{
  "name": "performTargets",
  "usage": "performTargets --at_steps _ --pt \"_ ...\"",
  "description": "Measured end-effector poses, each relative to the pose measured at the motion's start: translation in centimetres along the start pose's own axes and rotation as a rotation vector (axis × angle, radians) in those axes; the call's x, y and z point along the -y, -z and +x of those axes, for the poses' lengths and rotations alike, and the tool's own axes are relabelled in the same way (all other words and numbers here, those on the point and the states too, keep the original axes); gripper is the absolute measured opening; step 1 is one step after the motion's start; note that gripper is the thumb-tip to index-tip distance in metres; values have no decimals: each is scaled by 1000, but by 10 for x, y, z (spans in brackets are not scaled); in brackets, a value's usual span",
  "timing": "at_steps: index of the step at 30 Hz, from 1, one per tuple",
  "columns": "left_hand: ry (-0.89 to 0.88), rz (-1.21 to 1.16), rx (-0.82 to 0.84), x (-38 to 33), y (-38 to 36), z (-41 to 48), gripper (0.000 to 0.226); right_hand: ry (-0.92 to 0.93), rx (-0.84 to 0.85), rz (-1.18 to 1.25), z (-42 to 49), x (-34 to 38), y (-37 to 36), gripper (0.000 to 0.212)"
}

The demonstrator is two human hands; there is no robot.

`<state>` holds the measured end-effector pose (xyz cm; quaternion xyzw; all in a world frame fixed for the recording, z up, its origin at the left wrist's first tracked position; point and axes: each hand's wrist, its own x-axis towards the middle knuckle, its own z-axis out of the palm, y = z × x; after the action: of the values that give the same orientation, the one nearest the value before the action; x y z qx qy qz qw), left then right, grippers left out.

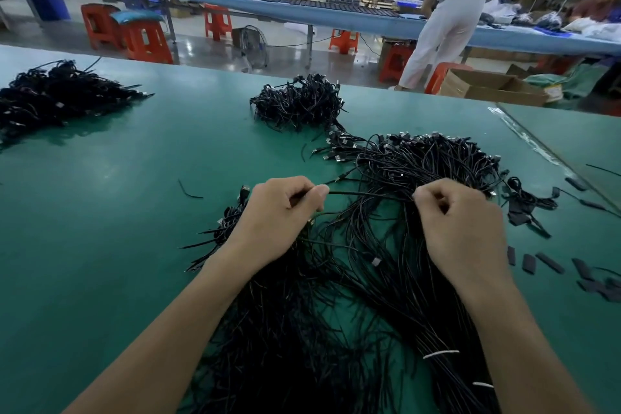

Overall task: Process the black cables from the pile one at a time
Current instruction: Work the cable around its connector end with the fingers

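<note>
Black cable (369,193) is stretched straight above the near pile (420,171) on the counter (100,212); my left hand (279,212) and right hand (460,222) each pinch it, probably to separate it from its tangled neighbours.

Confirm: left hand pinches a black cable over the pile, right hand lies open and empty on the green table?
No. Head view: the right hand is curled, pinching the same black cable that the left hand pinches, over the pile on the green table.
</note>
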<state>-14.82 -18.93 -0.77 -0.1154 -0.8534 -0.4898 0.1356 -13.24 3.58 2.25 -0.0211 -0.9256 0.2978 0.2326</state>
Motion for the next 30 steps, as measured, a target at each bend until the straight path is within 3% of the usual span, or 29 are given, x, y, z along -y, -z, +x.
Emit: performTargets --at_steps 4,8,13,18,21,24,26,28,30 --pt "-80 57 -20 -6 -6 -1 28 76 299 -41 -7 12 -6 34" --pt "-159 21 20 -14 -14 -1 24 200 386 87 -15 30 -14 30" --pt "-162 -223 33 -24 -18 -4 30 232 198 401 -13 39 -7 15" --pt "-118 -289 33 -30 -18 -6 56 177 -43 632 -1 34 5 19" --pt "-37 -315 255 -36 -15 -8 61 93 -140 684 6 26 7 23" --pt "-28 -412 589 -46 -10 -11 52 16 -197 697 9 17 3 25" --pt "-53 -507 694 -52 -4 -11 46 -75 -234 720 11 11 -1 27" --pt "-61 -581 680 -55 0 -10 44 -162 -236 727 12 5 -3 27" --pt "-36 -595 559 -55 2 -7 45 -167 -162 647 11 0 -4 26"
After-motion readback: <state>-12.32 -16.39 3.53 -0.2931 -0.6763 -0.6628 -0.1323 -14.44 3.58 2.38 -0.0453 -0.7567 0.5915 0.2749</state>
